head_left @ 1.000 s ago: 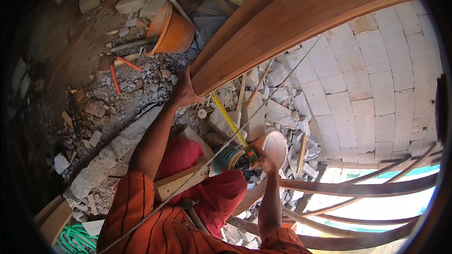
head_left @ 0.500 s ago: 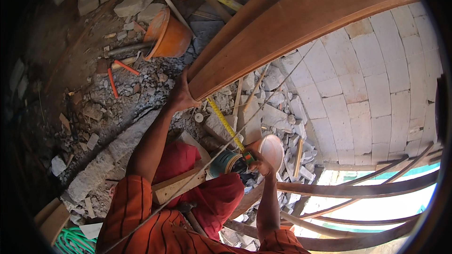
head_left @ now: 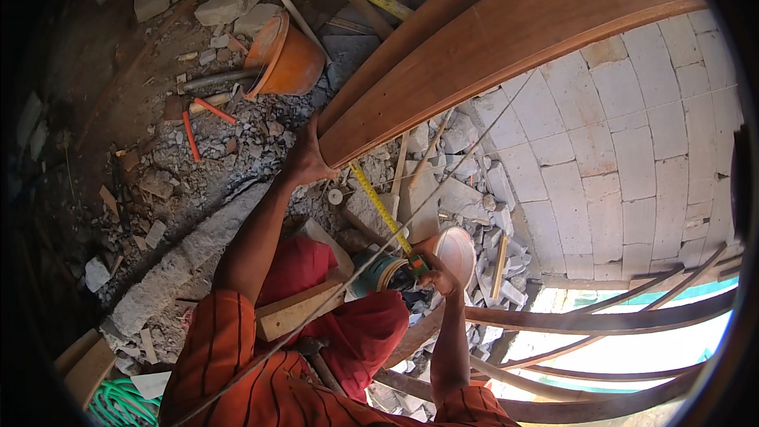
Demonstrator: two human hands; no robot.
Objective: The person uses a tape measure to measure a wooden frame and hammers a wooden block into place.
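Note:
My left hand [head_left: 307, 160] is closed on the near end of a long brown wooden beam [head_left: 506, 39], thumb toward its lower edge. From that end a yellow tape blade [head_left: 373, 196] runs down to the right. Its green and dark tape measure case [head_left: 418, 266] sits in my right hand [head_left: 439, 275], fingers wrapped round it. Whether my left fingers also pinch the blade's tip is hidden. Below the case stands a blue-green tub [head_left: 371, 270] with dark things in it, and a pale round bucket [head_left: 456, 253] is beside my right hand.
An orange bucket [head_left: 288, 59] lies tipped on rubble, near short orange pipes [head_left: 190, 136]. A thin taut string [head_left: 360, 269] crosses in front of me. A pale block wall [head_left: 609, 150] rises at right, above wooden poles [head_left: 601, 320]. A wood offcut [head_left: 296, 312] lies by my legs.
The view has shifted very slightly. Both hands, the beam and the stretched tape keep practically the same places.

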